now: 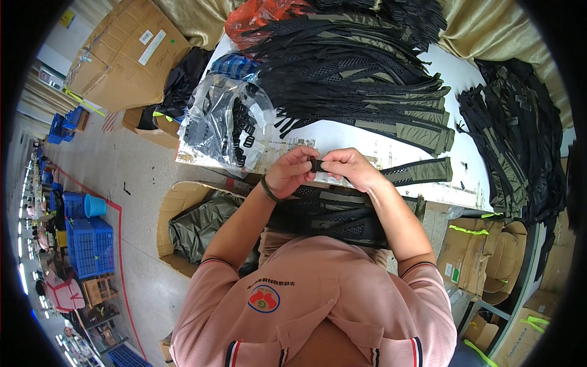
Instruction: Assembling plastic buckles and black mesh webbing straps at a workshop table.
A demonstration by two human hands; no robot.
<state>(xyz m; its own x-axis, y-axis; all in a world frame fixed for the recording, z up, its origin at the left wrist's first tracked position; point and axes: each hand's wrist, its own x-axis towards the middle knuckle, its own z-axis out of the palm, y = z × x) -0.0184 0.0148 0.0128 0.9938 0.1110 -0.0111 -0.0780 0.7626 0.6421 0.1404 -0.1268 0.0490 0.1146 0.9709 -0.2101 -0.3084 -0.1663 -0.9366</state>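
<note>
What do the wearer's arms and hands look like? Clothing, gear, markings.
Both the left hand and right hand are ungloved, forearms bare. The left wrist has a dark green band; the right wrist shows nothing worn. The left sleeve and right sleeve are short, pink, with narrow dark trim at the cuffs. No cables visible on either arm.

White table (472, 153) under dark straps (354, 79), bagged buckles (239, 116)
</note>
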